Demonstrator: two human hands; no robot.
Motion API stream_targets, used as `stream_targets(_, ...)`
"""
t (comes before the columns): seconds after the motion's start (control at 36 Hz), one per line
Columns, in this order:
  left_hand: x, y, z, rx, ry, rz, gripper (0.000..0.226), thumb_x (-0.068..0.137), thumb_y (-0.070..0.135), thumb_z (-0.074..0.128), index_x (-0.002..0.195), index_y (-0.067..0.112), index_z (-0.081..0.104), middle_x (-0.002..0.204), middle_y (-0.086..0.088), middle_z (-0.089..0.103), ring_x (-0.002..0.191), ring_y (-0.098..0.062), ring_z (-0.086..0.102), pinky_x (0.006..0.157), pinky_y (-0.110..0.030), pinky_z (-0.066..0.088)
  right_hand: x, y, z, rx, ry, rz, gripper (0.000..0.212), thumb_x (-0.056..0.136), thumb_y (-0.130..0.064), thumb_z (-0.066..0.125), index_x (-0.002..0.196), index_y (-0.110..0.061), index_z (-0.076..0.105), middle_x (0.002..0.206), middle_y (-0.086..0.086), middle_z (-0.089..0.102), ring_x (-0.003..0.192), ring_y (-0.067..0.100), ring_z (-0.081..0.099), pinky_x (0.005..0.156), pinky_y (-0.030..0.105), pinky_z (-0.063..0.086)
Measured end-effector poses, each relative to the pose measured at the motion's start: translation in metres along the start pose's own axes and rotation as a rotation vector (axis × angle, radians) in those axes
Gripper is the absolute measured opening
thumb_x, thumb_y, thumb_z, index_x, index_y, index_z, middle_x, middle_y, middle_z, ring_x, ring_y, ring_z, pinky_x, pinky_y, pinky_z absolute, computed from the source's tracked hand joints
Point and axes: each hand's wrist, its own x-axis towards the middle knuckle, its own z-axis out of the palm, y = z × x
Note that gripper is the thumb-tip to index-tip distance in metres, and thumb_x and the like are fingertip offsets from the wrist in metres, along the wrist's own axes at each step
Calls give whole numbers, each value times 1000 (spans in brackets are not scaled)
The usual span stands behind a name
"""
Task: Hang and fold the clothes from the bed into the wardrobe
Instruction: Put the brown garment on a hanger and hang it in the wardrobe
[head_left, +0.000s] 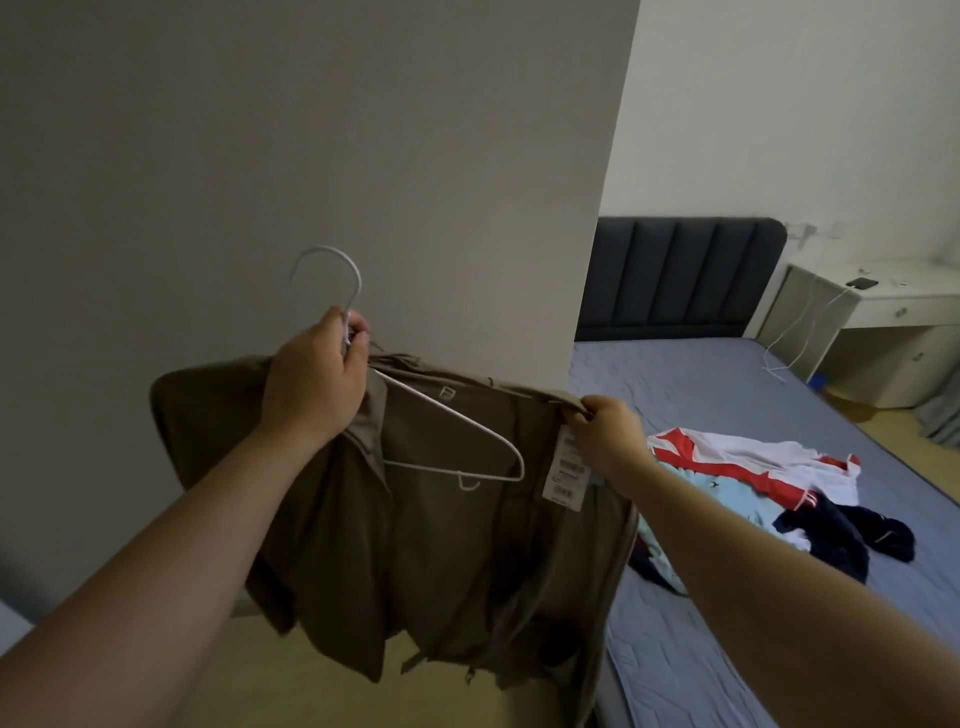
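A brown garment (441, 545) with white paper tags hangs in front of me on a white hanger (452, 421). My left hand (311, 384) grips the hanger's neck just below its hook, together with the garment's collar. My right hand (605, 431) pinches the garment's right shoulder edge beside the tags. The hanger's right arm shows inside the open garment. On the bed (727, 395) to the right lies a pile of clothes (769, 499): white and red, light blue and dark navy pieces.
A large grey panel (311, 156) fills the view straight ahead; I cannot tell if it belongs to the wardrobe. Behind the bed stand a dark padded headboard (680, 275) and a white desk (883, 312) with a phone and a cable. Yellowish floor shows below.
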Motion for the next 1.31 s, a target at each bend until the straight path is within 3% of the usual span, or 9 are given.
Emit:
stream_targets(0.17,3,-6,2,-46,56,-76,6,102,22,51,95,22,51,77,6,57,67,-9,50,57,-14,32,15,-19,-12,37,-3,15,11,89,-24,63,79,-19,63,73,1,65,66,15,62,44,20,43)
stream_targets(0.33,8,-13,-4,-62,21,-82,8,103,24,48,98,20,53,69,7,54,61,-3,50,54,-19,35,16,-26,-20,280,-83,124,15,90,-23,63,78,-15,67,69,4,67,62,16,63,36,14,40)
stream_targets(0.44,11,-15,-9,-126,40,-130,9,102,23,50,98,18,57,68,11,52,62,-3,51,56,-18,35,17,-26,-18,245,-105,125,30,95,-42,57,87,-15,68,81,6,70,71,19,66,46,22,46)
stream_targets(0.56,14,-14,-12,-200,67,-166,7,101,23,52,98,19,57,75,10,55,69,-1,53,61,-17,39,19,-25,-10,222,-223,205,54,95,-61,43,123,-16,57,119,9,64,103,28,60,80,37,47)
stream_targets(0.67,17,-13,-15,-242,114,-169,5,100,22,54,95,22,56,77,15,56,72,14,54,60,-1,34,14,-24,-3,349,-248,283,85,87,-80,33,149,-21,39,151,7,43,136,33,42,111,52,29)
stream_targets(1.0,20,-15,-21,-258,151,-169,5,101,24,53,97,21,56,76,11,56,67,13,54,57,-3,39,16,-31,7,543,-414,284,83,87,-80,38,135,-15,57,125,19,65,114,36,62,107,52,45)
stream_targets(1.08,21,-26,-28,-223,188,-219,5,101,25,53,98,22,56,82,6,58,67,2,52,60,-13,38,13,-28,-2,418,-628,294,70,81,-64,67,124,-9,65,114,17,71,107,36,68,101,48,51)
stream_targets(1.17,22,-45,-38,-165,219,-259,9,100,25,54,101,17,58,90,1,59,80,-13,52,71,-25,36,9,-21,-13,363,-814,281,58,71,-9,71,126,4,56,119,22,67,107,39,66,93,44,55)
stream_targets(1.31,16,-76,-45,-130,140,-336,11,99,25,56,102,15,61,92,-3,61,90,-24,55,77,-29,37,16,-25,-4,122,-518,201,37,80,15,54,112,-4,58,117,21,58,108,39,60,91,47,56)
